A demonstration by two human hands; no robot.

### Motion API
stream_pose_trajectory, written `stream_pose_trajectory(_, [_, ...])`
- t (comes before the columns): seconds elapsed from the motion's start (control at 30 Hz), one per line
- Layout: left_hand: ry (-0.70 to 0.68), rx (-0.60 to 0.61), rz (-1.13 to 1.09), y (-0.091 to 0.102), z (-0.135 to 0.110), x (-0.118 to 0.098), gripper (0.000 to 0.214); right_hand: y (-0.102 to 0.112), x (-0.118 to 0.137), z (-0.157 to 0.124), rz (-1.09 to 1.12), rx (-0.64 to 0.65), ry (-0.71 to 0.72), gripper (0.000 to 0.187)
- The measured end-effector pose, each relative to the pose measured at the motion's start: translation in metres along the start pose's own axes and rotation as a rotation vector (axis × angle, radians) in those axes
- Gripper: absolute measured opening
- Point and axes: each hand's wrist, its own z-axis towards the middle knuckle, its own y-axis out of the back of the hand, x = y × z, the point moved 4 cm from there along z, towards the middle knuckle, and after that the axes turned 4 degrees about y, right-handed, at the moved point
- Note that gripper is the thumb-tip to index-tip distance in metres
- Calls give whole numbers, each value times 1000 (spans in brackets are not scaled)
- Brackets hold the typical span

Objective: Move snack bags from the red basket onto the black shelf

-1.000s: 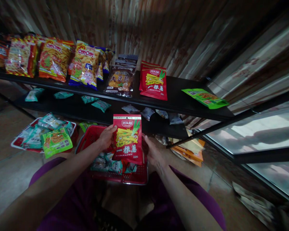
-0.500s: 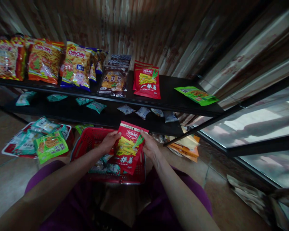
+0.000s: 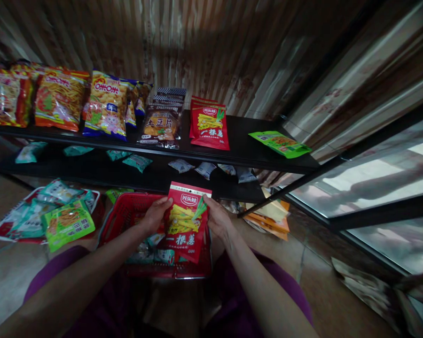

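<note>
Both my hands hold a red snack packet (image 3: pixel 186 220) with yellow sticks printed on it, above a red plastic basket (image 3: pixel 127 213). My left hand (image 3: pixel 156 213) grips its left edge and my right hand (image 3: pixel 216 219) grips its right edge. The packet tilts slightly to the right. Small teal packets lie in the basket under it. Matching red packets (image 3: pixel 209 124) stand on the black top shelf (image 3: pixel 246 150) straight ahead.
The top shelf also carries orange, yellow-blue and brown snack bags (image 3: pixel 107 105) and a flat green packet (image 3: pixel 280 143). Small packets (image 3: pixel 137 162) lie on the lower shelf. A tray of green and teal packets (image 3: pixel 52 218) sits on the floor at left. Glass door at right.
The red packet came down and closer to the basket, tilting right. My right hand moved up from behind onto its right edge. The view shifted slightly.
</note>
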Motion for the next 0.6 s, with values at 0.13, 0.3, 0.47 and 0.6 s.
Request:
stream_pose_trajectory(0.13, [0,-25,-28,0,0,-7,34,1,0,-3,-30,51,24,20])
stream_pose_trajectory(0.3, [71,-10,-58,-6,-6,-7,36,4,-4,2,-2,27,35,17])
stream_pose_trajectory(0.47, [135,23,-43,-11,-12,-11,40,2,-7,5,25,53,6,16])
stream_pose_trajectory(0.6, [128,24,-40,-10,-13,-17,39,5,-8,5,24,12,4,18])
